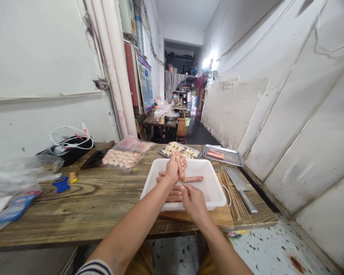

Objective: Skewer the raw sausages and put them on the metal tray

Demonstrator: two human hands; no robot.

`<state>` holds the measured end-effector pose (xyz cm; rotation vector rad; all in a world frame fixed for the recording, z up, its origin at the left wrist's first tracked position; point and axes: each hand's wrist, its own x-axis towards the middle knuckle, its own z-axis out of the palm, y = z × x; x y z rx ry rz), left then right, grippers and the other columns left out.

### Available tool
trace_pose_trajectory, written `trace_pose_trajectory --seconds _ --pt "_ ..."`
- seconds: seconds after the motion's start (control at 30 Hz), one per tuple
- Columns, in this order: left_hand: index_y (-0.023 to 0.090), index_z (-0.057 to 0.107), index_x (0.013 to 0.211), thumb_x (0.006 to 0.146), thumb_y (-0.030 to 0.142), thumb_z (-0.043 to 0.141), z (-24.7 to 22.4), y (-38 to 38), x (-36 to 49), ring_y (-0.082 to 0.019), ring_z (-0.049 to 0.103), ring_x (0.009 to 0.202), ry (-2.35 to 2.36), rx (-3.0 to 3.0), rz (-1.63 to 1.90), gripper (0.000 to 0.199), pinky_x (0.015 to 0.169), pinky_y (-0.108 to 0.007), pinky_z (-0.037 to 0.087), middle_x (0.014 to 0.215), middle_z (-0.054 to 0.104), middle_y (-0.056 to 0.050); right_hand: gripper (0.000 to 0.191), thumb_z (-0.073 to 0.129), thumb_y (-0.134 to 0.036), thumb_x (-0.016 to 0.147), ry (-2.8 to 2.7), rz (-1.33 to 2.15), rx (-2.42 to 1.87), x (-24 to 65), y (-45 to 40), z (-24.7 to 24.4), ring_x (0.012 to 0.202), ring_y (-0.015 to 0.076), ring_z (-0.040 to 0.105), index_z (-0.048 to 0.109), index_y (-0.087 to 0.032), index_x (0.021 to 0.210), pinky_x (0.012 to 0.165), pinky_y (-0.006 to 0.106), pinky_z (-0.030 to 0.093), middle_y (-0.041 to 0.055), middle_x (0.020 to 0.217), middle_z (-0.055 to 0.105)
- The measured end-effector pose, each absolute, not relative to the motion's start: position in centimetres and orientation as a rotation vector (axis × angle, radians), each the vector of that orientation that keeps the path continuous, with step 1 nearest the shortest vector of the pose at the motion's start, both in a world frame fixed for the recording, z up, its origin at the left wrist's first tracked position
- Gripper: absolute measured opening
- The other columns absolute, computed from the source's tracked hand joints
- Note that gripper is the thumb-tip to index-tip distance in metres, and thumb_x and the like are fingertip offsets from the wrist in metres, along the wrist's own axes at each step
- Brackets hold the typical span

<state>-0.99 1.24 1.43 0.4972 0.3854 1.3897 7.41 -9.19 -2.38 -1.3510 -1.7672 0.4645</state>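
- Brown wooden bench [103,206], bearing everything below except the poster.
- Blue-bordered wall poster [145,80]; its print is too small to read.
- White rectangular plastic tub [215,194] on the bench, with more pink sausages [174,196] lying inside.
- Shiny rectangular metal tray [237,157] beyond the tub, to its right, carrying sausages.
- Steel cleaver [240,185], flat beside thin wooden skewers [228,191].
- Left hand [173,167] above the tub, fingers clamped around the raw pink sausage.
- Right hand [194,200] lower, fingertips together near the sausage's lower end; whether they pinch anything, I cannot tell.
- Raw pink sausage [180,168], tilted, held over the tub.
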Motion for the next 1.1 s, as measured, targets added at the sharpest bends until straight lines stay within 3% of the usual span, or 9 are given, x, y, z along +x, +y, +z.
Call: trace_pose_trajectory --seconds 0.13,0.33,0.6,1.1 --pt "0.018 0.043 0.07 0.082 0.061 0.044 0.9 1.7 -1.0 -0.006 0.033 0.039 0.356 0.495 1.432 0.045 0.033 -0.016 0.026 0.052 0.034 0.004 0.03 0.037 -0.018 0.087 -1.806 0.463 -1.291 8.4 -11.2 -2.9 0.07 0.0202 0.066 0.066 -0.016 0.093 0.063 0.026 0.046 0.0081 0.08 0.072" --pt "0.018 0.043 0.07 0.082 0.062 0.043 0.8 1.7 -0.9 -0.006 0.032 0.039 0.381 0.51 1.438 0.046 0.033 -0.016 0.026 0.051 0.035 0.004 0.03 0.036 -0.021 0.089 -1.725 0.484 -1.292 8.0 -11.3 -3.4 0.061 0.0191 0.063 0.064 -0.018 0.079 0.056 0.025 0.044 0.0054 0.069 0.068" --pt "0.018 0.042 0.068 0.084 0.061 0.04 0.8 1.7 -1.1 -0.007 0.033 0.039 0.371 0.563 1.46 0.046 0.033 -0.016 0.025 0.05 0.035 0.004 0.032 0.034 -0.025 0.09 -1.609 0.57 -1.239 6.8 -10.8 -3.6 0.068 0.0211 0.063 0.062 -0.015 0.079 0.068 0.029 0.047 0.0098 0.074 0.069" --pt "0.018 0.042 0.07 0.081 0.063 0.044 1.0 1.3 -0.8 -0.006 0.031 0.038 0.42 0.533 1.423 0.046 0.033 -0.016 0.024 0.051 0.035 0.005 0.027 0.032 -0.023 0.086 -1.555 0.537 -1.234 6.0 -10.0 -4.0 0.064 0.0201 0.057 0.055 -0.018 0.072 0.062 0.028 0.044 0.0067 0.068 0.061"
